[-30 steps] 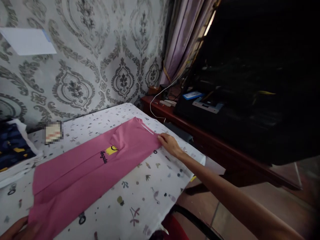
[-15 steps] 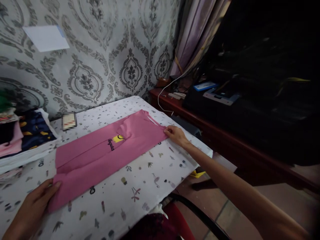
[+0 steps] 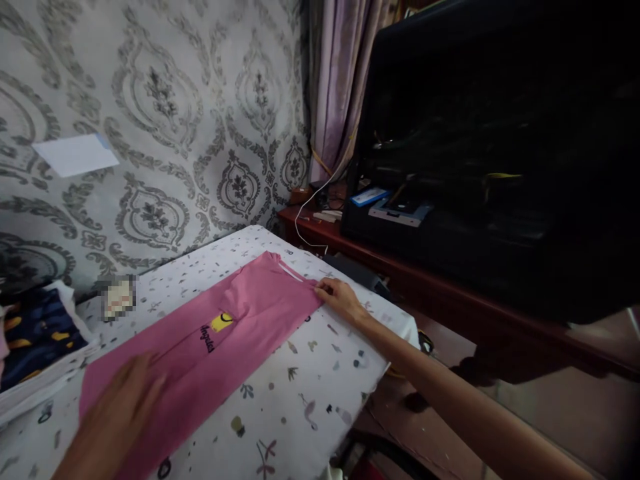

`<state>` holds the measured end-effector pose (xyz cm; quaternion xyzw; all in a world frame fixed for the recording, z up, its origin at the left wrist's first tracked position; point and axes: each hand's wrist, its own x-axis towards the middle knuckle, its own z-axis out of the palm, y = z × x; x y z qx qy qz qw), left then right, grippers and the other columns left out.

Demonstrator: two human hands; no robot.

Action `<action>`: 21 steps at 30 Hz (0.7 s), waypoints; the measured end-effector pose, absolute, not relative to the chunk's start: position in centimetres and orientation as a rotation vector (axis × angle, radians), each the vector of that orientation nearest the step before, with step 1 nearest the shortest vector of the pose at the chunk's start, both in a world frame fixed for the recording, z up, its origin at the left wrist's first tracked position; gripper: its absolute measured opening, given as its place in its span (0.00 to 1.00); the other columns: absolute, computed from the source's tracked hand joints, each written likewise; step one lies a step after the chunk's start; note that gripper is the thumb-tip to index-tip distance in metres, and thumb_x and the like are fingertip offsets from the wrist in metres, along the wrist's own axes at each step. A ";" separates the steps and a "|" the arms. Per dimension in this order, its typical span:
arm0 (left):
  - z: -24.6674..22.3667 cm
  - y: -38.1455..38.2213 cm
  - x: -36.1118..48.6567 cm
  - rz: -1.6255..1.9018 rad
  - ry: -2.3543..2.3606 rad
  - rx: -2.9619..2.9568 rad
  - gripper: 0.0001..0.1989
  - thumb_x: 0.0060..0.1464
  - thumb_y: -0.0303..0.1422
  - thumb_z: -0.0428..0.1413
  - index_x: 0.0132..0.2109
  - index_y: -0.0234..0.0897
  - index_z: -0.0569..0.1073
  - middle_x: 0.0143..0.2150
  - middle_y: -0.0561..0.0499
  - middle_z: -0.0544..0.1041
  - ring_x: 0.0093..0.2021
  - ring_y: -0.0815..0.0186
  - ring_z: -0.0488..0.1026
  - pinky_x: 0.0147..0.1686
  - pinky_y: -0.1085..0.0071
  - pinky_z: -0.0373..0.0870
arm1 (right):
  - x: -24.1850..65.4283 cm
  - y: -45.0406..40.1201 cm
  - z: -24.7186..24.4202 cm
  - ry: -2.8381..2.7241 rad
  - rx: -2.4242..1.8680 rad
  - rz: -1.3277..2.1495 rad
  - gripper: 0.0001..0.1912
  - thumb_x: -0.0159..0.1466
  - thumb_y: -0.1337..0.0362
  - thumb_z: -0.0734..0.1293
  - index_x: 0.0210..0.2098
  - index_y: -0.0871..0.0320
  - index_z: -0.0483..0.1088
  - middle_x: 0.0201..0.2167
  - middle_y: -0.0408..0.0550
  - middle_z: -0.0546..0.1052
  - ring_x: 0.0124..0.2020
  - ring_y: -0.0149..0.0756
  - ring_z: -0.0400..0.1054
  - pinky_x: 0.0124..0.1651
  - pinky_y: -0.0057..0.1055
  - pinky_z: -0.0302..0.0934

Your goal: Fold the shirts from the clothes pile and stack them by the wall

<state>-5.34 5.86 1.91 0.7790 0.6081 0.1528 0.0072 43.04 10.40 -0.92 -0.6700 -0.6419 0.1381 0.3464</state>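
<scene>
A pink T-shirt [image 3: 235, 360] lies folded lengthwise on the table, with a yellow print and dark lettering on its front. My right hand [image 3: 340, 298] pinches the corner at the collar end. A white strip shows inside the neckline beside those fingers. Over the near left end of the T-shirt is my left hand [image 3: 120, 407], slightly blurred, with fingers stretched out and nothing in them. Whether its fingertips touch the fabric, I cannot tell. The left hand and forearm hide part of the shirt's lower end.
A white patterned cloth [image 3: 310, 380] covers the table. Folded clothes [image 3: 43, 333] are stacked at the left, near a small blurred-out item [image 3: 119, 298] by the wall. Beyond the right edge stand a dark red wooden desk [image 3: 320, 227] and a large black screen [image 3: 450, 133].
My left hand has let go of the T-shirt's near left corner and moved in over the fabric. The right hand keeps its pinch at the collar end. The view has turned right.
</scene>
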 end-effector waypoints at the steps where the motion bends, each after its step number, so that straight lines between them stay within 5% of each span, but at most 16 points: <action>1: 3.1 6.5 -2.2 0.481 1.780 2.440 0.25 0.64 0.46 0.41 0.60 0.41 0.66 0.58 0.44 0.74 0.58 0.52 0.71 0.54 0.57 0.70 | 43.1 10.4 -0.9 -1.657 -1.743 0.360 0.08 0.61 0.62 0.63 0.31 0.56 0.73 0.28 0.45 0.78 0.30 0.36 0.68 0.35 0.30 0.59; 7: 4.0 14.6 9.7 0.578 1.579 2.459 0.19 0.60 0.42 0.43 0.48 0.36 0.71 0.46 0.40 0.77 0.49 0.51 0.74 0.47 0.57 0.71 | 43.1 10.1 -0.7 -1.630 -1.759 0.366 0.07 0.62 0.64 0.64 0.32 0.55 0.74 0.28 0.45 0.77 0.33 0.37 0.69 0.37 0.30 0.59; 12: 1.4 20.8 11.5 0.522 1.593 2.265 0.11 0.52 0.40 0.52 0.27 0.40 0.66 0.24 0.52 0.72 0.32 0.59 0.74 0.34 0.66 0.70 | 43.1 9.9 -0.3 -1.650 -1.788 0.343 0.07 0.63 0.65 0.65 0.30 0.56 0.74 0.27 0.45 0.76 0.34 0.38 0.68 0.39 0.31 0.57; 17: 0.5 21.9 11.2 0.592 1.609 2.251 0.06 0.49 0.38 0.52 0.31 0.41 0.64 0.29 0.53 0.74 0.32 0.62 0.73 0.33 0.67 0.68 | 43.2 9.9 -0.2 -1.652 -1.783 0.331 0.07 0.62 0.67 0.65 0.28 0.55 0.73 0.26 0.45 0.76 0.34 0.38 0.68 0.40 0.32 0.57; 21: 0.6 22.2 10.1 0.465 1.718 2.181 0.16 0.48 0.47 0.55 0.38 0.42 0.66 0.27 0.54 0.74 0.31 0.58 0.74 0.30 0.66 0.66 | 43.4 10.0 -0.5 -1.628 -1.762 0.338 0.06 0.62 0.67 0.66 0.28 0.55 0.73 0.27 0.45 0.76 0.34 0.38 0.68 0.41 0.32 0.58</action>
